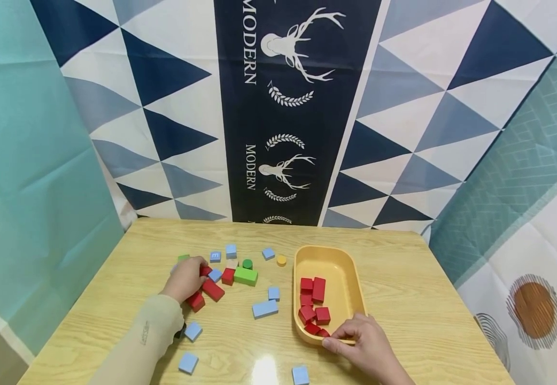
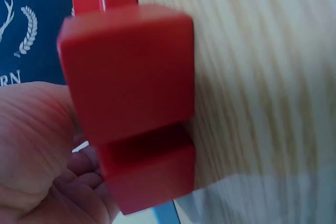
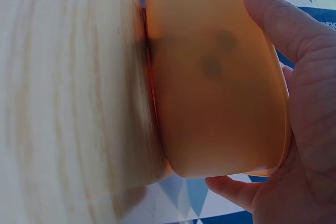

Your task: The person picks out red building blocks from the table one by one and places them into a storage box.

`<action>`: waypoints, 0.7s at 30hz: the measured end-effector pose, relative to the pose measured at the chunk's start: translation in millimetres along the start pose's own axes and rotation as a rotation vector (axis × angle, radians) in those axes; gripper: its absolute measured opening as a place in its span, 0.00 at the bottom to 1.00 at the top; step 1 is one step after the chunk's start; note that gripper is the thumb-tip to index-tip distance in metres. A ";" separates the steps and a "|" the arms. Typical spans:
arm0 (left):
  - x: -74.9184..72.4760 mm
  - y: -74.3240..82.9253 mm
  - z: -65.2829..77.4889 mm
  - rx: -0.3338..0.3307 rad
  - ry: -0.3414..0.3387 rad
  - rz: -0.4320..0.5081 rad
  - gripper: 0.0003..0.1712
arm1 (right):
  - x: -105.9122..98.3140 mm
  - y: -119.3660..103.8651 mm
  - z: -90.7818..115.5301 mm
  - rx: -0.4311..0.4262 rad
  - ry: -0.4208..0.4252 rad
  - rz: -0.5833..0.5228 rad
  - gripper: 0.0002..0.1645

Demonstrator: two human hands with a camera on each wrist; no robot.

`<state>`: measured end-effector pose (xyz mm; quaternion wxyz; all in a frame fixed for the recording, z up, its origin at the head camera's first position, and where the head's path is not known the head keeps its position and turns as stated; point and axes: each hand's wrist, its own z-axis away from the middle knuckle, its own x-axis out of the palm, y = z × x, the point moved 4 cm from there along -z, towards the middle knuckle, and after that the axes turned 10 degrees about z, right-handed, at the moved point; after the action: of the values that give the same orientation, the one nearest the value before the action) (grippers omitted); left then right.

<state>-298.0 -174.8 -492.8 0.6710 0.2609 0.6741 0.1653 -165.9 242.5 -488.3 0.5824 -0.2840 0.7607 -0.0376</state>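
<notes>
My left hand point(image 1: 185, 279) reaches into a loose cluster of blocks at the table's left. Its thumb and fingertips pinch a small red block point(image 1: 205, 270), partly hidden by the hand. Close by lie a longer red block point(image 1: 213, 290) and another red block point(image 1: 195, 301); in the left wrist view a large red block point(image 2: 128, 74) covers part of the hand. My right hand point(image 1: 364, 342) grips the near right rim of a yellow plastic bin point(image 1: 361, 286), thumb over the edge. Several red blocks point(image 1: 318, 289) lie along the bin's left side.
A light green block point(image 1: 246, 276), a green cylinder point(image 1: 247, 264) and a yellow round piece point(image 1: 281, 260) lie between the left hand and the bin. Blue blocks are scattered about, including a long one point(image 1: 265, 309) and one near the front point(image 1: 300, 375). A patterned cloth hangs behind the table.
</notes>
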 end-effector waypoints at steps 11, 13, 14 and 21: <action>-2.1 59.0 8.0 0.051 0.180 0.216 0.32 | -0.2 -1.4 1.6 -0.013 0.003 0.000 0.10; 0.4 84.7 8.1 0.136 0.187 0.296 0.32 | -0.8 -1.2 1.4 -0.011 0.008 -0.002 0.10; 3.7 97.6 8.0 0.180 0.174 0.332 0.32 | -1.0 -1.2 1.5 -0.011 0.008 -0.003 0.10; 54.6 164.5 -3.3 0.317 -0.015 0.453 0.30 | 0.4 -0.3 -0.1 0.004 -0.016 -0.006 0.10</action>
<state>-277.9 -10.0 -443.1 0.5727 0.5082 0.6108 0.2017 -166.0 242.1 -488.5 0.5888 -0.2853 0.7552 -0.0389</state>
